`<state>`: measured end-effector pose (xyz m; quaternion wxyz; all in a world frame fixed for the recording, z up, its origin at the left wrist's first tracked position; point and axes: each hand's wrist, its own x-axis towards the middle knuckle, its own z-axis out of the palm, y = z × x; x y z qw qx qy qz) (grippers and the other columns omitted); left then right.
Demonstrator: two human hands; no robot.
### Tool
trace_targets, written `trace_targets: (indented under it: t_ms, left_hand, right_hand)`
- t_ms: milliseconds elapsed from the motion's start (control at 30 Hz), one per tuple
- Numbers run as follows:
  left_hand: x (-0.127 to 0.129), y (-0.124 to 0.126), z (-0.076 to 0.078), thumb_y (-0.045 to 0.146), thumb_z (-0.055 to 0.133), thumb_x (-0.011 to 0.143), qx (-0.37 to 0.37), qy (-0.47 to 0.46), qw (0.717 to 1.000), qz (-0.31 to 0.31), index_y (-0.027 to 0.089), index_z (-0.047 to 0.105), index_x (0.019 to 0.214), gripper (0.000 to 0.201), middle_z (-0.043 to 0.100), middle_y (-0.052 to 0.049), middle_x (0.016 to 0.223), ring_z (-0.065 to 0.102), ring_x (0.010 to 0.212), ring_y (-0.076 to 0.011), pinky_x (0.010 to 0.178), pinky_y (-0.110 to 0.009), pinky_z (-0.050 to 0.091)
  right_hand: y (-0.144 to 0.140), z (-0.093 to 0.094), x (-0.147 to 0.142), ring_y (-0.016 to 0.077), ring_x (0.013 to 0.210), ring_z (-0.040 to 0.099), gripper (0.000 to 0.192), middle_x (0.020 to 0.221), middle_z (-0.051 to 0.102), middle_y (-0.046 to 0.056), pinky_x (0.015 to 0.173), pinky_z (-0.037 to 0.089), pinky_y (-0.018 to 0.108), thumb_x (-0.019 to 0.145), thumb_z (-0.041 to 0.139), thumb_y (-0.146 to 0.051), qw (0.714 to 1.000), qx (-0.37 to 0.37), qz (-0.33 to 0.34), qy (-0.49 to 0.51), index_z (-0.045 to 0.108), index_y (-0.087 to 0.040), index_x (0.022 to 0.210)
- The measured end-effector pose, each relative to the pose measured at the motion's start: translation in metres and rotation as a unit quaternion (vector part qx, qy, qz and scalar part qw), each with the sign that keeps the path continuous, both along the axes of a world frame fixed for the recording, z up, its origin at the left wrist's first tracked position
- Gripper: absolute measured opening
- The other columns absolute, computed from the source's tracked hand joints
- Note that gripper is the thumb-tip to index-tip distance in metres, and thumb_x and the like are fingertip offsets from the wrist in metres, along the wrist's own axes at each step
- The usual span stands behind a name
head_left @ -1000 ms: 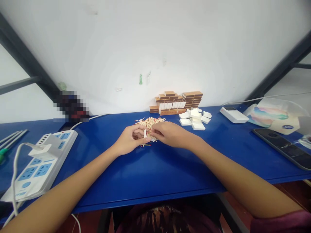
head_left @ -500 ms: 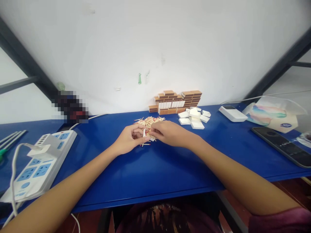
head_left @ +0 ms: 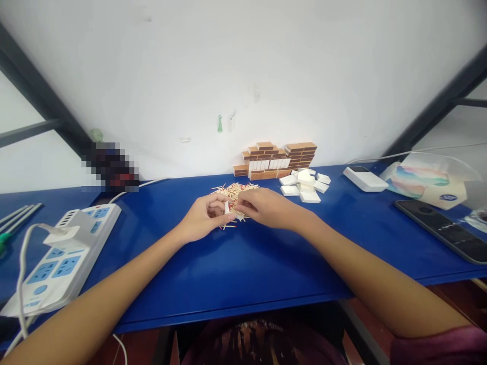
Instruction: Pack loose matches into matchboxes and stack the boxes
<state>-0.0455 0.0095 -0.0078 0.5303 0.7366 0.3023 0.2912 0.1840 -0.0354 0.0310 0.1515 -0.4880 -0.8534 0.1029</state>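
Between thumb and fingers, my left hand [head_left: 203, 215] is closed on a small white matchbox tray [head_left: 227, 207], tilted and partly hidden. Red match heads show at the tray, right by the fingertips of my right hand [head_left: 262, 207]. That hand is closed in a pinch on matches, its fingers partly hiding them. A loose heap of matches [head_left: 232, 189] with red tips lies on the blue table behind and under both hands. To the right is a pile of white matchbox trays [head_left: 306, 185].
Brown matchboxes [head_left: 264, 151] stand stacked against the wall. A white power strip [head_left: 72, 261] with cables lies at left. On the right are a white device [head_left: 364, 179], a tissue pack [head_left: 426, 180] and a phone [head_left: 441, 228]. The blue table's [head_left: 228, 284] front edge is near me.
Both hands stay almost in place over the matches. My right fingers have shifted very slightly at the tray; the view has moved a little.
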Motion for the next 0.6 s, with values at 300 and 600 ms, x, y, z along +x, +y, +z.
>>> trace_targets:
  t_ms: [300, 600]
  left_hand:
    - [-0.0006, 0.0024, -0.0016, 0.043, 0.084, 0.086, -0.003, -0.007, 1.0, -0.021, 0.017, 0.064, 0.115, 0.044, 0.067, 0.001, 0.079, 0.061, 0.067, -0.0121, 0.067, -0.026, 0.048]
    - [-0.0013, 0.004, -0.0044, 0.042, 0.081, 0.088, 0.002, -0.008, 1.0, -0.02, 0.016, 0.062, 0.121, 0.046, 0.069, -0.002, 0.082, 0.062, 0.069, -0.0134, 0.067, -0.027, 0.05]
  right_hand:
    - [0.0014, -0.0002, 0.0015, 0.0156, 0.066, 0.045, 0.029, 0.074, 0.06, 0.002, 0.063, 0.028, 0.033, 0.104, 0.052, -0.031, 1.0, 0.014, -0.016, -0.005, 0.045, -0.023, 0.078]
    - [0.002, -0.001, 0.003, 0.0158, 0.067, 0.05, 0.022, 0.079, 0.065, 0.004, 0.062, 0.029, 0.032, 0.103, 0.055, -0.033, 0.999, 0.025, -0.032, 0.008, 0.051, -0.022, 0.085]
